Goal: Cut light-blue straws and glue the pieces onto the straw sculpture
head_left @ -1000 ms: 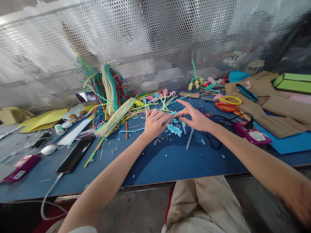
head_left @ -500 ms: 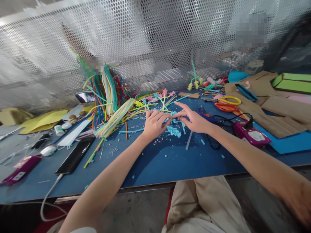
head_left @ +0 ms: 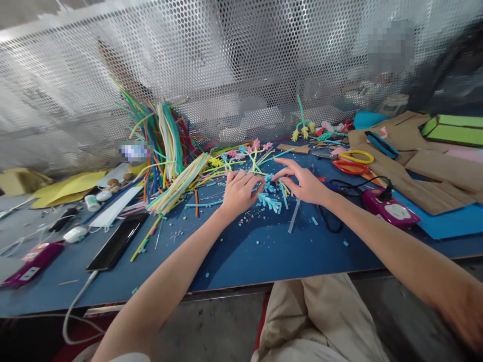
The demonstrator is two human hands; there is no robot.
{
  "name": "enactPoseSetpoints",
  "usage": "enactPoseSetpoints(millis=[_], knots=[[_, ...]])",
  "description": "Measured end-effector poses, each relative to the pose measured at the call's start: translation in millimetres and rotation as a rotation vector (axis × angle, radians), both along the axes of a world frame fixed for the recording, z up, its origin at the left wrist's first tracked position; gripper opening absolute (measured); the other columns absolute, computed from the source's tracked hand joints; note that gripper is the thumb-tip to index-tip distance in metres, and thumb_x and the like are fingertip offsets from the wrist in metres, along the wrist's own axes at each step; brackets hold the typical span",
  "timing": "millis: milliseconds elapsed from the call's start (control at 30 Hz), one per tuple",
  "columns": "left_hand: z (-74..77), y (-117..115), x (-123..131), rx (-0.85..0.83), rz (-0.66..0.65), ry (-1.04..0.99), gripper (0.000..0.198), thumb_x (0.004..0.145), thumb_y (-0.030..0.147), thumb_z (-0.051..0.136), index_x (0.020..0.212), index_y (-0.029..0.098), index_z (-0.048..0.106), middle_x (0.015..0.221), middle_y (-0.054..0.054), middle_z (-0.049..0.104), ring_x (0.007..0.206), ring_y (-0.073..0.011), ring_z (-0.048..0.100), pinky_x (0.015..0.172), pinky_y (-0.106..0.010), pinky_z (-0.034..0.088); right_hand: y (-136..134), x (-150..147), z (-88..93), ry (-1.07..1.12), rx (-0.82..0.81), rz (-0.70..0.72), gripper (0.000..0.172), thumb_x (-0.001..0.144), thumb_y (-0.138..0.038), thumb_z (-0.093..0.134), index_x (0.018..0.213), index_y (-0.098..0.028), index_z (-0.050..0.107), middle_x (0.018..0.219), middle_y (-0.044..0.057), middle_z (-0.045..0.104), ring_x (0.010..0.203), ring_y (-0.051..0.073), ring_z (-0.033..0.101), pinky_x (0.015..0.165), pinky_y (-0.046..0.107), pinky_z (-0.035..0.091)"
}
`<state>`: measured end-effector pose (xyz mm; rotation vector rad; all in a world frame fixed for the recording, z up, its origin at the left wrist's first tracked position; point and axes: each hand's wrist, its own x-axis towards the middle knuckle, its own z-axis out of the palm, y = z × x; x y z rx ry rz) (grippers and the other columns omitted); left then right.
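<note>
My left hand [head_left: 241, 191] is closed, its thumb and fingers pinched together above the blue table [head_left: 264, 256]; what lies between them is too small to name. My right hand [head_left: 298, 180] is just to its right, with fingers apart and nothing visible in it. Between and below the hands is a light blue fuzzy piece [head_left: 269, 202] with branching tips. Behind them stand pink fuzzy flowers [head_left: 256, 146] on pale yellow stems. Small blue clippings are scattered around my hands.
A bundle of coloured pipe cleaners [head_left: 177, 188] lies at the left, near a black phone [head_left: 116, 241]. Yellow-handled scissors [head_left: 354, 156], brown cardboard [head_left: 426, 176] and a purple power socket [head_left: 392, 207] are at the right. A perforated metal screen [head_left: 226, 65] rises behind.
My right hand has drawn back slightly to the right, away from my left fingertips, and a gap has opened between them. My left hand stays almost in place.
</note>
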<state>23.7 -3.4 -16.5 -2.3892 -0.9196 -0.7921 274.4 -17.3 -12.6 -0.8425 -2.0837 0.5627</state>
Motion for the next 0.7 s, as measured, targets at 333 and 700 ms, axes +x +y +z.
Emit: enactPoseSetpoints(millis=[333, 700], knots=[[0.1, 3, 2, -0.07, 0.013, 0.118, 0.015, 0.094, 0.027, 0.056, 0.085, 0.021, 0.066, 0.086, -0.006, 0.071, 0.086, -0.0232, 0.058, 0.08, -0.041, 0.033, 3, -6, -2.1, -0.181, 0.186, 0.093, 0.026, 0.1, -0.037, 0.052, 0.111, -0.026, 0.073, 0.107, 0.004, 0.075, 0.098, 0.021, 0.066, 0.093, 0.041, 0.045], [3.3, -7, 9, -0.19, 0.006, 0.207, 0.004, 0.08, 0.019, 0.062, 0.079, 0.02, 0.066, 0.079, -0.006, 0.069, 0.083, -0.0242, 0.058, 0.076, -0.041, 0.034, 4, -9, -5.2, -0.196, 0.225, 0.206, 0.02, 0.098, -0.036, 0.059, 0.106, -0.028, 0.076, 0.109, 0.003, 0.075, 0.102, 0.02, 0.067, 0.094, 0.038, 0.046]])
